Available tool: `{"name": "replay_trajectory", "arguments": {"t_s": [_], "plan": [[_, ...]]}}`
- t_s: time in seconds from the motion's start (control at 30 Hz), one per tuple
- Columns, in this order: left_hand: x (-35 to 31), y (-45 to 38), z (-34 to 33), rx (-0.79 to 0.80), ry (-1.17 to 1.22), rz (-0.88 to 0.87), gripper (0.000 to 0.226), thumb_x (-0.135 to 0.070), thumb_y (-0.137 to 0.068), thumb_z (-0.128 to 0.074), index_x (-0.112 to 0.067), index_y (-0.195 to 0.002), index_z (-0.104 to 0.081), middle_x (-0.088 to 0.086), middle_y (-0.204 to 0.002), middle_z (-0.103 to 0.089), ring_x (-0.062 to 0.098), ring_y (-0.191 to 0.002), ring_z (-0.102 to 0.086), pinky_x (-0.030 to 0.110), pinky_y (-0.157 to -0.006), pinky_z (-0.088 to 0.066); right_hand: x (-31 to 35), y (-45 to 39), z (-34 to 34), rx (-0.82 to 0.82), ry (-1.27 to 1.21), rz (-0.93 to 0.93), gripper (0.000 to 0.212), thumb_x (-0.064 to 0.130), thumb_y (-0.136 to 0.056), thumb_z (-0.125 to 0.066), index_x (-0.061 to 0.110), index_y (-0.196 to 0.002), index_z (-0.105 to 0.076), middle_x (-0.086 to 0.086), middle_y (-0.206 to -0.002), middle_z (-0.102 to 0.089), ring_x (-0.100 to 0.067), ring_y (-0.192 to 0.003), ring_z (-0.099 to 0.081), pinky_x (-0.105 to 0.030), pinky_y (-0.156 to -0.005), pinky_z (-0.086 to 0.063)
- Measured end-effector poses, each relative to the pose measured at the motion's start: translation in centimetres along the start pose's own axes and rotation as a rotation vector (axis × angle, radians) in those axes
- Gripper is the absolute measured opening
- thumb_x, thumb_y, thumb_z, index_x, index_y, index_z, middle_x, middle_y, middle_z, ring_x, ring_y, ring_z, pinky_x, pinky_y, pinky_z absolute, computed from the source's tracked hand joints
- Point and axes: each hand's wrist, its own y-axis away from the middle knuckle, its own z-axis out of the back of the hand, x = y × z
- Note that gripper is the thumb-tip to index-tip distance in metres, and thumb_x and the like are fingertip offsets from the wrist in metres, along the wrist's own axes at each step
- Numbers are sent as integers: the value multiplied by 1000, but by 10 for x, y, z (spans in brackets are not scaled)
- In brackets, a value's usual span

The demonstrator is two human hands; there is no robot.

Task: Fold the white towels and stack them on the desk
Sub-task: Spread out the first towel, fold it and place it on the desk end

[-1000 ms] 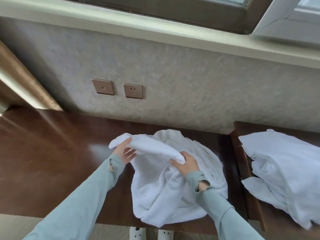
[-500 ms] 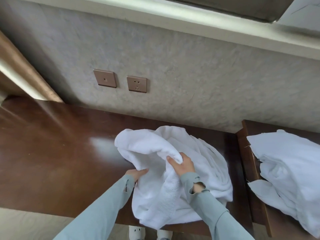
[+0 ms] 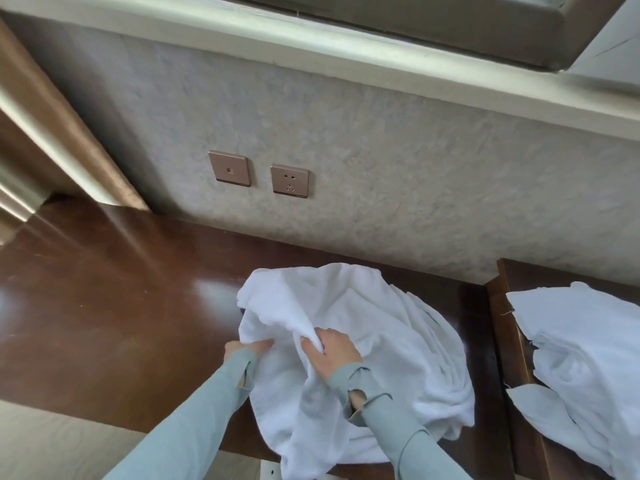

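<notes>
At nine o'clock lies the glossy dark-brown wooden desk (image 3: 104,323), its polished top catching a pale glare; above it, toward eleven o'clock, a bronze satin curtain (image 3: 65,133) hangs against the grey textured wall (image 3: 398,174); at twelve o'clock on that wall sit two copper-coloured square plates side by side, a switch plate (image 3: 229,168) on the left and a power socket (image 3: 290,180) just to its right. At six o'clock the left hand (image 3: 247,348), in a pale grey-green sleeve (image 3: 194,420), reaches into the left edge of the crumpled white terry towel (image 3: 381,341); its fingertips are buried in the cloth, so it seems to pinch a fold, though I cannot tell for certain; just beside it, toward five o'clock, the right hand (image 3: 334,351) has its fingers curled tightly round a raised ridge of the same towel, gripping it; the towel lies heaped and unfolded on the desk at its near right end, its lower hem drooping over the front edge. At three o'clock, well apart from it, a heap of rumpled white towels (image 3: 585,372) rests on a separate dark wooden surface (image 3: 509,341) beside the desk.
</notes>
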Motion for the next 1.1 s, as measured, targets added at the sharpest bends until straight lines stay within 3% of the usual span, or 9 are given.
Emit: {"name": "replay_trajectory", "arguments": {"t_s": [0.13,0.3,0.43,0.53,0.63,0.77,0.87,0.97,1.1], "plan": [[-13,12,0,-182,5,-210,40,-28,-89,-55,-7,-124,-58,20,-123,-55,38,-110,-55,38,-91,-45,8,0,-29,96,121,17,34,28,-87,-48,10,-117,-50,-13,-112,-54,-33,-105,-54,-32,-81,-42],[-37,19,-11,358,940,-117,39,-46,-90,-40,-14,-96,-62,8,-88,-61,24,-83,-57,34,-80,-46,-3,12,-52,58,11,-124,49,30,-82,-53,12,-126,-39,-9,-123,-47,-28,-116,-47,-33,-93,-41],[-54,11,-21,379,500,-96,75,-56,-65,-72,-11,-123,-57,10,-103,-64,27,-95,-61,39,-94,-47,-27,25,-65,138,118,-221,45,30,-81,-54,10,-120,-43,-8,-126,-45,-26,-121,-41,-33,-97,-40],[-61,15,-28,413,246,-93,57,-38,-54,-85,-12,-100,-63,9,-113,-61,27,-109,-59,39,-102,-44,-37,26,-60,70,-12,-314,32,25,-88,-47,11,-117,-50,-9,-123,-53,-27,-116,-51,-29,-93,-43],[-71,32,-34,423,160,-108,63,-39,-39,-82,-11,-91,-62,9,-95,-58,26,-90,-59,32,-90,-46,-41,22,-34,-73,-211,-416,24,17,-92,-40,13,-111,-53,-11,-117,-59,-28,-104,-58,-26,-79,-43],[-81,66,-45,419,141,-180,39,-31,-73,-77,-13,-97,-53,11,-84,-57,26,-87,-58,36,-99,-45,-53,21,7,-249,-394,-327,2,14,-90,-42,14,-92,-42,-13,-99,-58,-22,-80,-48,-27,-69,-40],[-100,83,-44,416,172,-149,50,-28,-76,-74,-4,-111,-48,13,-99,-55,29,-92,-56,43,-93,-49,-58,35,35,-175,-283,-264,33,32,-81,-63,15,-99,-41,-3,-93,-55,-17,-71,-49,-24,-56,-38],[-121,106,-41,452,176,-214,22,-25,-82,-64,-8,-90,-52,13,-105,-53,30,-90,-54,42,-79,-48,-66,44,63,-104,54,-313,45,26,-76,-67,15,-113,-43,-4,-103,-57,-21,-83,-52,-25,-65,-42],[-155,163,-37,419,187,-415,26,-31,-84,-61,-8,-77,-50,10,-93,-49,25,-86,-51,32,-82,-43,-73,69,105,-354,-86,-431,25,14,-78,-58,21,-102,-62,0,-95,-62,-17,-80,-54,-25,-75,-50]]}}
